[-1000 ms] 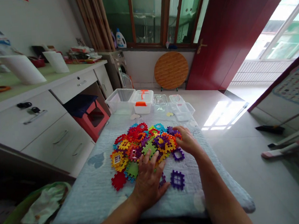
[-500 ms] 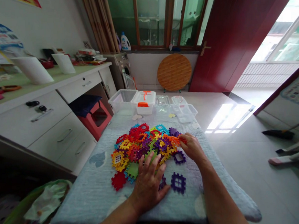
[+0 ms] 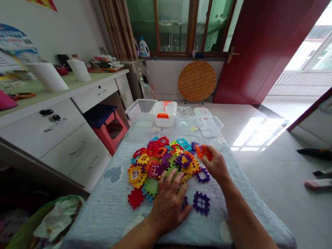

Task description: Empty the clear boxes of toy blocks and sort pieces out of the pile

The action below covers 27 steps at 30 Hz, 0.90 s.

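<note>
A heap of colourful plastic interlocking tiles (image 3: 160, 159) lies on a table covered with a pale blue quilted cloth (image 3: 104, 217). My left hand (image 3: 169, 203) rests flat, fingers spread, on the near edge of the heap, partly over a purple tile. My right hand (image 3: 216, 164) is lifted a little at the heap's right side and pinches an orange tile (image 3: 201, 151). Two purple tiles lie apart from the heap: one (image 3: 201, 203) near my left hand, another (image 3: 202, 175) under my right hand.
Clear plastic boxes (image 3: 140, 109), a white box with an orange latch (image 3: 165, 113) and loose lids (image 3: 209, 123) sit at the table's far end. White drawers (image 3: 69, 139) and a red stool (image 3: 109, 131) stand left. Tiled floor, brooms and a red door lie right.
My right hand closed on an orange tile at the heap's right edge and lifted it clear. My left hand stayed flat on the heap. The camera tilted slightly.
</note>
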Motion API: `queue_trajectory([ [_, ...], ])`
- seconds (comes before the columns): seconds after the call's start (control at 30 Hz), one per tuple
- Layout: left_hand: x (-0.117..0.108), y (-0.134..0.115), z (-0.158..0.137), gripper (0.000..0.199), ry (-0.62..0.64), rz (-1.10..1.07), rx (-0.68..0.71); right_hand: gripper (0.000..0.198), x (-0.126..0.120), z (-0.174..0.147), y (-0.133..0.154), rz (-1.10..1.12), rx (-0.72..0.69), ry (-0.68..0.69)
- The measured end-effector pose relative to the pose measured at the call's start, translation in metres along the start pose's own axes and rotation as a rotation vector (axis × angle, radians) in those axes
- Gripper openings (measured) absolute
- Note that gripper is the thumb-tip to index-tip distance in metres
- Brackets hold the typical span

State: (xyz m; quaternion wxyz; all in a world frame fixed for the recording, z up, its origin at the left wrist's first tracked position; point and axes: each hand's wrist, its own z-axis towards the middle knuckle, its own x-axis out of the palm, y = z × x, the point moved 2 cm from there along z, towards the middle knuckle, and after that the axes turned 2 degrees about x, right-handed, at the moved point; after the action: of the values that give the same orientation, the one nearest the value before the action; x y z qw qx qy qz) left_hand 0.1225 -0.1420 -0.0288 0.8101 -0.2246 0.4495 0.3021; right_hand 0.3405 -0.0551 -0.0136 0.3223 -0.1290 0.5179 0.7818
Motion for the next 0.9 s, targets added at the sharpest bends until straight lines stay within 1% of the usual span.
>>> queue_trajectory([
  [0.03,0.001,0.001,0.0,0.047,-0.002,0.008,0.002,0.034,0.001,-0.001,0.006,0.039,-0.046,-0.044],
  [0.07,0.002,0.001,0.0,0.046,-0.006,0.017,0.006,0.033,0.003,-0.004,0.013,0.074,-0.109,-0.056],
  [0.1,0.002,0.002,0.0,0.046,-0.01,0.028,0.014,0.033,0.007,-0.007,0.02,0.099,-0.18,-0.036],
  [0.2,0.003,0.002,-0.002,0.054,-0.028,0.064,0.059,0.038,0.024,-0.017,0.039,0.097,-0.339,0.128],
  [0.27,-0.001,0.0,-0.004,0.06,-0.048,0.067,0.091,0.041,0.033,-0.023,0.045,0.039,-0.384,0.227],
  [0.33,-0.01,0.002,-0.002,0.059,-0.07,0.031,0.103,0.042,0.038,-0.026,0.047,-0.015,-0.4,0.272],
  [0.4,-0.022,0.013,0.008,0.049,-0.11,-0.017,0.083,0.043,0.039,-0.026,0.046,-0.036,-0.399,0.284],
  [0.43,-0.028,0.023,0.017,0.042,-0.128,-0.034,0.056,0.045,0.037,-0.025,0.045,-0.031,-0.392,0.285],
  [0.47,-0.033,0.038,0.029,0.037,-0.167,-0.039,0.01,0.046,0.035,-0.024,0.044,-0.016,-0.378,0.28],
  [0.5,-0.037,0.056,0.043,0.034,-0.168,-0.042,-0.053,0.047,0.033,-0.023,0.041,0.005,-0.357,0.266],
  [0.57,-0.037,0.1,0.073,0.036,-0.111,-0.065,-0.226,0.041,0.029,-0.018,0.034,0.049,-0.295,0.194],
  [0.6,-0.033,0.123,0.089,0.04,-0.061,-0.075,-0.301,0.036,0.027,-0.015,0.028,0.063,-0.256,0.142],
  [0.63,-0.027,0.145,0.103,0.043,0.014,-0.074,-0.368,0.032,0.024,-0.012,0.021,0.07,-0.214,0.084],
  [0.7,-0.01,0.18,0.125,0.05,0.227,-0.05,-0.475,0.029,0.02,-0.005,0.006,0.06,-0.131,-0.024],
  [0.73,0.0,0.191,0.132,0.053,0.364,-0.068,-0.489,0.029,0.018,-0.002,-0.003,0.046,-0.091,-0.071],
  [0.8,0.016,0.201,0.14,0.051,0.491,-0.127,-0.456,0.03,0.013,0.005,-0.019,0.003,-0.015,-0.158],
  [0.83,0.022,0.201,0.142,0.049,0.538,-0.16,-0.429,0.03,0.01,0.007,-0.026,-0.021,0.022,-0.195],
  [0.9,0.028,0.197,0.141,0.047,0.594,-0.204,-0.387,0.032,0.007,0.01,-0.037,-0.065,0.092,-0.241],
])
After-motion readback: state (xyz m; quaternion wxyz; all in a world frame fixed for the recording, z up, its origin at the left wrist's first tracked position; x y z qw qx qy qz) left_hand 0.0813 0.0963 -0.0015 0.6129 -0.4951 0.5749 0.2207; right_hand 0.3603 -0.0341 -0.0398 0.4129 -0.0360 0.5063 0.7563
